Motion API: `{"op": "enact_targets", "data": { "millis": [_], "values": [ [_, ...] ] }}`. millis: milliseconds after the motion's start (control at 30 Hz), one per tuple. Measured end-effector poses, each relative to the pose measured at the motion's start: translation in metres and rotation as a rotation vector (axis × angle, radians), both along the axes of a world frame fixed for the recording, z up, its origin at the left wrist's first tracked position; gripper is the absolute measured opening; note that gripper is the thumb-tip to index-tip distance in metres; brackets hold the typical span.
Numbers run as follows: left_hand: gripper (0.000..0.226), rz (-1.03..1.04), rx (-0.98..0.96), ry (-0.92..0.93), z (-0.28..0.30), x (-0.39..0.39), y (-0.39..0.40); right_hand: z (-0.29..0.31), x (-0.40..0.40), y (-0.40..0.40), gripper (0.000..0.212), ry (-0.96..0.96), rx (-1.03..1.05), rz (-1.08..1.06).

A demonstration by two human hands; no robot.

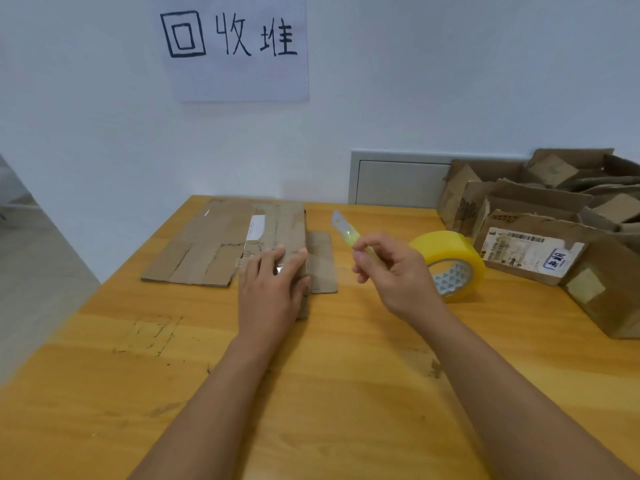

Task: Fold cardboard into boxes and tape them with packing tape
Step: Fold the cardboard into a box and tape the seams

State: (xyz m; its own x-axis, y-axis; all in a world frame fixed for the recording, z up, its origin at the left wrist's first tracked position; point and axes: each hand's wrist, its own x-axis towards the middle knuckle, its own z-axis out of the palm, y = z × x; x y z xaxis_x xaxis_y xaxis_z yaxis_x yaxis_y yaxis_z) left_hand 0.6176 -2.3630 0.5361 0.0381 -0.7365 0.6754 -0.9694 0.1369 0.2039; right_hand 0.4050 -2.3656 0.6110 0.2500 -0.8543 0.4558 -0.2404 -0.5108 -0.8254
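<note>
A small brown cardboard box (291, 223) lies on the wooden table (346, 358), with a loose flap (322, 261) flat to its right. My left hand (273, 292) rests flat on the near end of the box, fingers straight. My right hand (394, 268) is raised to the right of the box and pinches a yellow-green utility knife (344, 228), its blade pointing up and away. A yellow roll of packing tape (450, 261) stands on the table just behind my right hand.
A flattened sheet of cardboard (197, 247) lies left of the box. A heap of worn cardboard boxes (540, 216) fills the right back of the table. A paper sign (235, 46) hangs on the wall. The table's left edge drops to the floor.
</note>
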Motion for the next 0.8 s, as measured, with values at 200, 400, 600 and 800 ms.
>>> {"op": "enact_targets", "data": {
  "millis": [200,400,600,800],
  "values": [
    [0.035,0.01,-0.018,0.031,0.0,-0.001,0.0,-0.005,0.032,-0.015,0.059,-0.101,0.169,0.165],
    [0.037,0.012,-0.009,0.035,0.002,-0.003,0.0,-0.041,0.04,-0.015,0.017,-0.074,-0.09,-0.169],
    [0.041,0.022,-0.009,0.01,0.003,-0.004,0.002,-0.047,0.029,-0.017,0.016,-0.104,-0.019,-0.098],
    [0.04,0.021,-0.004,0.019,0.004,-0.004,0.003,-0.054,0.026,-0.021,0.019,-0.158,0.138,-0.012]
  ]
}}
